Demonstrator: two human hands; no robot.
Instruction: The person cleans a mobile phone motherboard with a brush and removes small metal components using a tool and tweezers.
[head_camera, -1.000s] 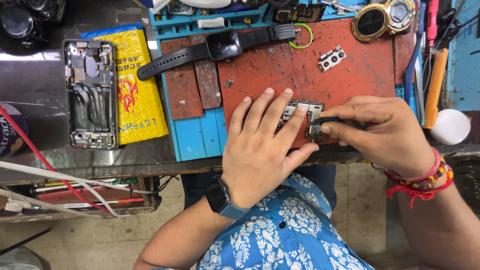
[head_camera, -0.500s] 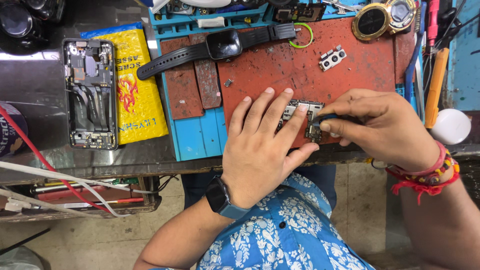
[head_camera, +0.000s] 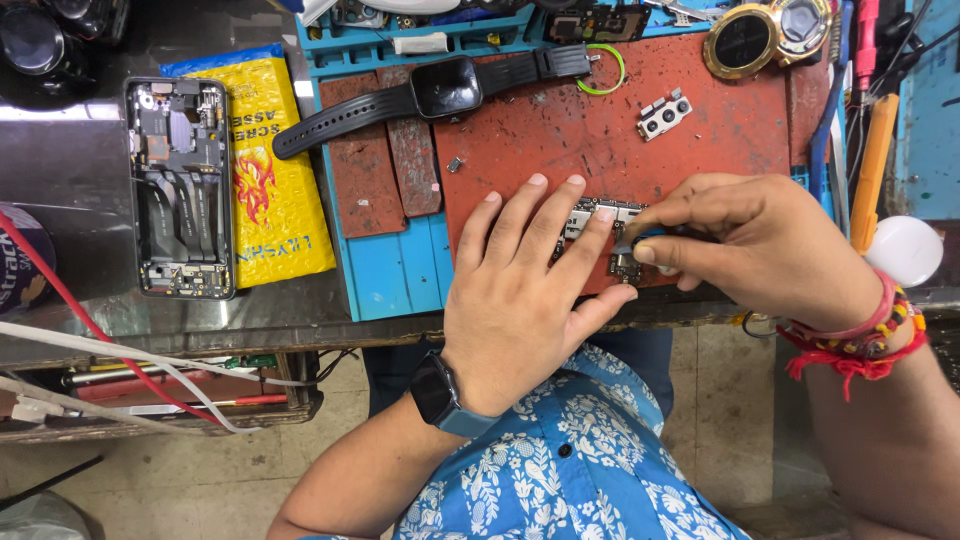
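Workbench with a red mat laid over a blue tray. At the mat's near edge lies a small circuit board; the left hand rests flat on it, fingers spread. The right hand pinches a thin tool whose tip meets the board. A black smartwatch lies far left on the mat; an opened phone sits further left.

Left hand flat, palm down, fingers spread forward; right hand curled beside it, thumb and forefinger pinched, both wrists angled inward.
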